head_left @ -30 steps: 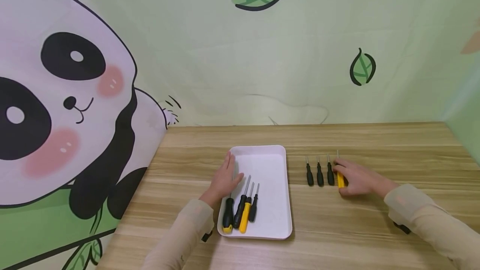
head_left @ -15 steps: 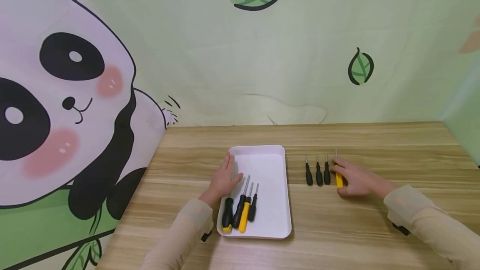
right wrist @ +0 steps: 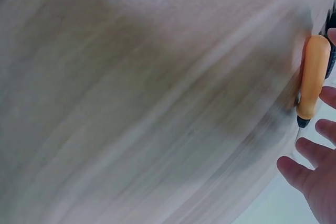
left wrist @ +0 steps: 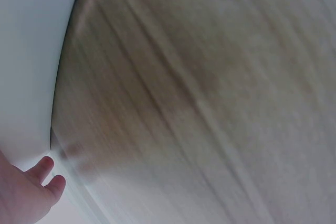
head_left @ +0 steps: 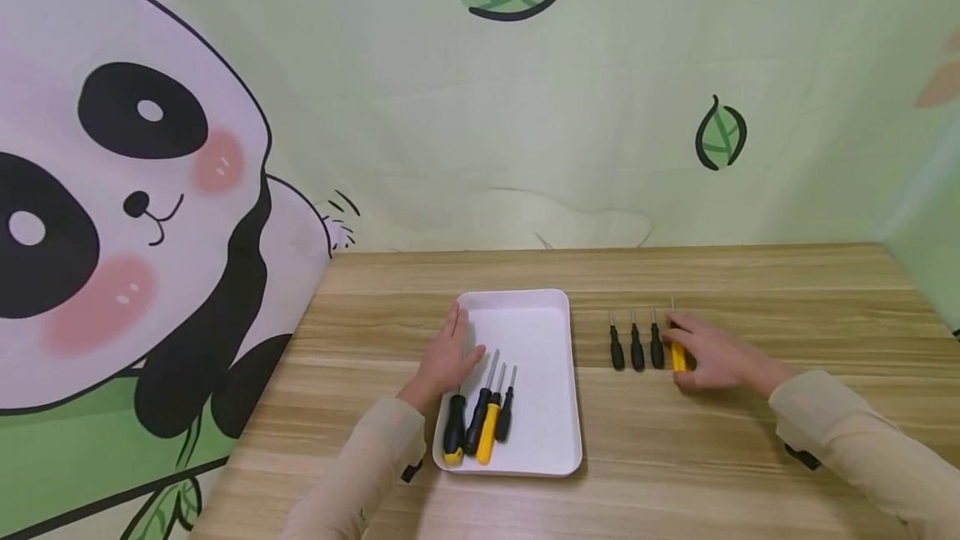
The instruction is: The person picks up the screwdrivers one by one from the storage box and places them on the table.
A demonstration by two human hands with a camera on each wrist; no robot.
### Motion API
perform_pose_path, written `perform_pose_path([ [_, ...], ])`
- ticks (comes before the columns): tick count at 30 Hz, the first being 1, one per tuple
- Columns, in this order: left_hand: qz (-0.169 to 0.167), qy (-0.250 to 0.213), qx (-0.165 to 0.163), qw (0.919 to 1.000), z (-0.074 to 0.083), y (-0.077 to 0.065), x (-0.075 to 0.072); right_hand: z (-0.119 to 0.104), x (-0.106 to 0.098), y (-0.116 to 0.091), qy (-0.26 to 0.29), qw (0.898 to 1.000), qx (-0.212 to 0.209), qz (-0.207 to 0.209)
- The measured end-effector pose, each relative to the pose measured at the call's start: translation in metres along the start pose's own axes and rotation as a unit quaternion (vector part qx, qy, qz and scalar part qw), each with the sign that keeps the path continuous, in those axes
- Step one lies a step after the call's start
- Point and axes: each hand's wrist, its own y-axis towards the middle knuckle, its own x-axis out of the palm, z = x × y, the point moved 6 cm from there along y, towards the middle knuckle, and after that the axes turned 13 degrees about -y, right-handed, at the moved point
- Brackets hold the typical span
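Note:
In the head view my left hand (head_left: 444, 359) rests at the left rim of a white tray (head_left: 543, 390), fingers straight, thumb over the inside. Inside lie a large black screwdriver with a yellow end (head_left: 454, 432), its shaft partly hidden, another black screwdriver (head_left: 477, 423), a yellow screwdriver (head_left: 489, 432) and a small black one (head_left: 506, 417). My right hand (head_left: 712, 352) touches a yellow-handled screwdriver (head_left: 678, 355) lying on the table. The right wrist view shows its yellow handle (right wrist: 315, 77) beside spread, fairly straight fingers.
Left of the right hand, three small black screwdrivers (head_left: 637, 348) lie in a row, tips pointing away. The wooden table (head_left: 660, 457) ends at a pale green wall cloth (head_left: 600, 148) printed with a panda and leaves.
The black screwdriver nearest the yellow one shifts slightly left, then slightly back right. Both hands keep nearly the same places.

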Motion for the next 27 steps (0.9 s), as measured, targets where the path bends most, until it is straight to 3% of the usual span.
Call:
perform_pose_path([
  [12,0.003,-0.007,0.0,1.0,0.0,0.001,0.0,-0.008,-0.019,0.004,-0.044,0.998,-0.002,0.043],
  [20,0.001,-0.007,-0.003,1.0,-0.001,0.001,0.0,-0.024,-0.029,0.007,-0.077,0.994,-0.031,0.076],
  [27,0.002,-0.007,-0.002,1.0,-0.002,0.001,0.0,-0.034,-0.035,0.009,-0.071,0.992,-0.048,0.097],
])
